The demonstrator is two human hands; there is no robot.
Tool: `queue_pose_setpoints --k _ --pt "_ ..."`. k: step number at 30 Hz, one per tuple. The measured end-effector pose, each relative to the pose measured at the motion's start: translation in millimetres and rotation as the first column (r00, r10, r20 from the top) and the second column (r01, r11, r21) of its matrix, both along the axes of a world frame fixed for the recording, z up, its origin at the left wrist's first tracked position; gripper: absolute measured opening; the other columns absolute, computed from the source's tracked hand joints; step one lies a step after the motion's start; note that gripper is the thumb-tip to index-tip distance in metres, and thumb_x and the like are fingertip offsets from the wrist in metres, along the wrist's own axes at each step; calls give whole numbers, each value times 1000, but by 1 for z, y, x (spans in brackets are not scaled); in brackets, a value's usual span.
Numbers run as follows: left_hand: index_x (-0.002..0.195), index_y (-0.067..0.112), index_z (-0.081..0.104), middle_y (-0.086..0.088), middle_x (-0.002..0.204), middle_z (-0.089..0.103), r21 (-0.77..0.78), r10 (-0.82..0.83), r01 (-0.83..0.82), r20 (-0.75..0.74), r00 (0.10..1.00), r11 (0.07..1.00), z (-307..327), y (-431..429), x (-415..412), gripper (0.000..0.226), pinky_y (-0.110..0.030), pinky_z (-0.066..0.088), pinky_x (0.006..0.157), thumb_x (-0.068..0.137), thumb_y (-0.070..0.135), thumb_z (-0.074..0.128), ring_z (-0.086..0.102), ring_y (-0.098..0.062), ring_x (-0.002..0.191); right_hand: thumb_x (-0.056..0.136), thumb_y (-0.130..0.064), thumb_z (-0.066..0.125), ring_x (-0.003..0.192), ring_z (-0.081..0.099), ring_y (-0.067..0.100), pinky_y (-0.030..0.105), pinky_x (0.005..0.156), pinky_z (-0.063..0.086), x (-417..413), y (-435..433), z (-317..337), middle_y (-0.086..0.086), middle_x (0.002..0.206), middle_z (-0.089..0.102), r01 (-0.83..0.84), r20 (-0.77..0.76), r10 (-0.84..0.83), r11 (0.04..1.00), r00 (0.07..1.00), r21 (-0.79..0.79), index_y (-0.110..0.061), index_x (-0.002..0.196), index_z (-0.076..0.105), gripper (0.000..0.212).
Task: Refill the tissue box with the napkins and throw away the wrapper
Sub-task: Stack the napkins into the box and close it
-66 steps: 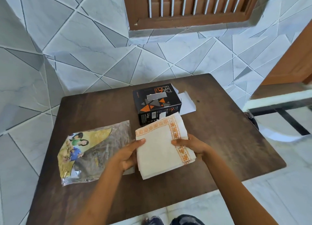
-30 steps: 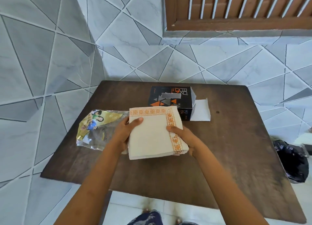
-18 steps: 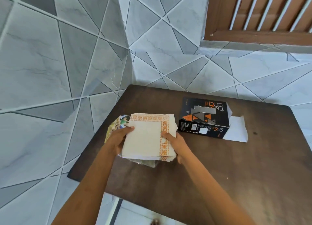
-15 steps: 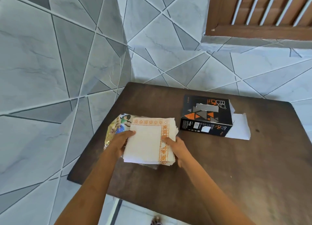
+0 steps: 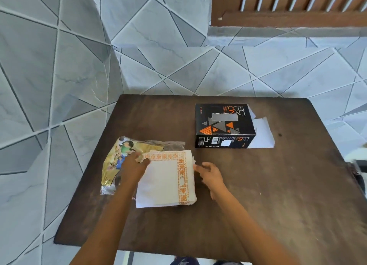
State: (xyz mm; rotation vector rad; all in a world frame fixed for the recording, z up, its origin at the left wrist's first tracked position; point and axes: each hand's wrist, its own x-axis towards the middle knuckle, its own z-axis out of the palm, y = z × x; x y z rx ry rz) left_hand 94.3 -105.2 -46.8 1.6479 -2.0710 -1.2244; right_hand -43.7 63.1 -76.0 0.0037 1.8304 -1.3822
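Observation:
A stack of white napkins (image 5: 164,181) with an orange patterned border lies on the dark wooden table (image 5: 258,195), partly over the printed plastic wrapper (image 5: 117,159). My left hand (image 5: 133,167) rests on the stack's upper left corner, fingers on the top sheet. My right hand (image 5: 210,175) is just off the stack's right edge, fingers spread, holding nothing. The black tissue box (image 5: 224,125) with orange and grey triangles stands further back on the table; its right end flap (image 5: 260,133) is open and shows white.
Grey tiled walls close in behind the table and on its left. A brown slatted shutter (image 5: 288,4) sits high in the back wall. Bare table top stretches to the right of my hands. Something dark shows at the right frame edge.
The napkin stack has been set down over the wrapper. My right hand has let go and moved a little to the right; my left hand stays on the corner.

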Motion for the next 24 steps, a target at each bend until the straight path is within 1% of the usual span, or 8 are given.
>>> queue_pose_setpoints --k 3,5,7,11,14,17,20,24 --pt "123 8 54 -15 127 57 -51 -111 105 -129 985 993 21 11 -45 38 -38 43 94 87 16 59 54 -26 110 85 -28 63 103 51 17 36 95 43 -34 23 11 -5 100 52 241 -121 -245 969 962 -46 -14 120 46 42" --pt "120 7 56 -14 122 60 3 -182 189 -251 951 982 28 23 -83 35 -36 44 92 86 15 60 55 -21 104 85 -26 62 102 50 16 31 91 41 -62 39 20 1 110 53 386 -217 -400 917 891 -106 -11 122 44 43" --pt "125 8 52 -12 126 57 65 -212 239 -281 936 969 32 33 -117 42 -37 45 96 87 20 60 55 -22 110 86 -23 61 105 49 16 28 90 38 -89 50 27 6 125 51 447 -269 -474 881 838 -157 -11 126 42 46" --pt "134 14 41 -3 134 50 113 -240 283 -293 926 953 29 55 -173 45 -38 44 97 92 21 53 51 -21 116 90 -26 55 139 27 21 33 110 26 -142 63 35 6 153 24 269 -326 -301 953 896 -139 -11 143 20 66" --pt "141 18 32 -8 146 40 98 -204 236 -260 944 967 23 60 -188 53 -41 40 104 92 15 51 43 -27 128 91 -30 54 142 23 20 31 109 25 -162 69 34 2 155 19 93 -301 -124 989 946 -114 -17 146 12 70" --pt "141 19 34 -9 148 37 40 -245 261 -235 941 965 15 60 -195 55 -39 36 107 91 6 52 38 -26 133 89 -29 56 133 38 18 25 100 31 -165 78 27 0 143 40 -20 -336 -20 993 942 -117 -19 139 31 56" --pt "138 17 40 -9 146 41 37 -302 321 -248 920 946 15 58 -203 53 -28 37 96 90 -4 48 42 -23 129 86 -28 60 116 50 15 25 96 38 -153 95 16 1 123 58 45 -477 -56 998 877 -34 -18 122 49 39" --pt "122 17 58 -6 137 49 35 -451 469 -223 864 882 14 56 -218 51 -21 41 88 86 -13 37 47 -16 113 82 -33 63 84 56 13 27 73 43 -118 130 7 -6 84 63 85 -614 -41 996 788 42 -22 101 56 23"
